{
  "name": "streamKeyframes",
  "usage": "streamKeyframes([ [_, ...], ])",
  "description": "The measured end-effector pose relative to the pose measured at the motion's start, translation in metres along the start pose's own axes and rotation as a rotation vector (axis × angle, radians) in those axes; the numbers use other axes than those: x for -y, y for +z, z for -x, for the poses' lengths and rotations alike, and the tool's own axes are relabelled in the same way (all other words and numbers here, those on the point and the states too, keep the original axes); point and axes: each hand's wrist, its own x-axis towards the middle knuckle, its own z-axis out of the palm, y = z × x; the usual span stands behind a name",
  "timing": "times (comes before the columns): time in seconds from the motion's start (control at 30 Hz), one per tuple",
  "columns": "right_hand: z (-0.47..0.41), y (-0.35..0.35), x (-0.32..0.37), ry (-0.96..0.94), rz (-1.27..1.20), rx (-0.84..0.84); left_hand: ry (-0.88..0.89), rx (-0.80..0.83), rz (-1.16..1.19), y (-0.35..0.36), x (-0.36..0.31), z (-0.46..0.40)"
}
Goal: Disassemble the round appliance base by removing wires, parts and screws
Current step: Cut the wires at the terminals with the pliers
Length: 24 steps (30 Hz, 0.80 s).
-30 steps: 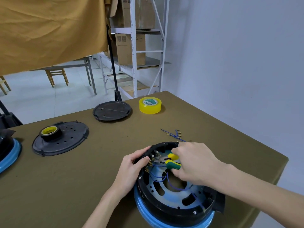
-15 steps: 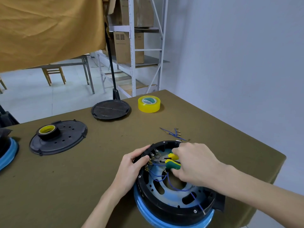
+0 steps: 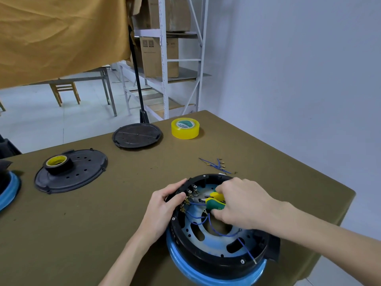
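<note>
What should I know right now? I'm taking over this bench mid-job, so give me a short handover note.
Left hand grips the rim of the round base, steadying it.
Right hand holds the pliers at the terminals on the left inner wall.
Done: pulled blue wires lie on the table behind the base; two black covers are set aside.
Left: blue wires inside the base, rim screws.

You have a black base (image 3: 216, 259) on a blue ring (image 3: 206, 275), blue wires (image 3: 214, 228), yellow-green plier handles (image 3: 214, 201), yellow tape (image 3: 185, 129), and an olive tabletop (image 3: 103, 213).
</note>
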Motion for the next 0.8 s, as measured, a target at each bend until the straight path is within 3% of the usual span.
streamKeyframes([
  [0.2, 0.006, 0.019, 0.008, -0.051, 0.166, -0.117, 0.008, 0.004, 0.0, 0.0, 0.0, 0.001],
  [0.37, -0.006, -0.004, -0.014, -0.018, -0.117, 0.082, 0.0, 0.003, -0.004, -0.001, 0.002, 0.001],
  [0.5, 0.004, 0.016, 0.0, -0.034, 0.097, -0.059, 0.001, -0.006, -0.018, -0.001, 0.002, 0.0],
  [0.67, 0.007, 0.018, 0.007, 0.045, 0.045, -0.06, 0.013, -0.001, -0.018, 0.0, 0.002, 0.001],
  [0.8, 0.009, 0.02, 0.007, -0.036, 0.162, -0.119, 0.02, -0.004, -0.022, 0.0, 0.001, 0.001],
])
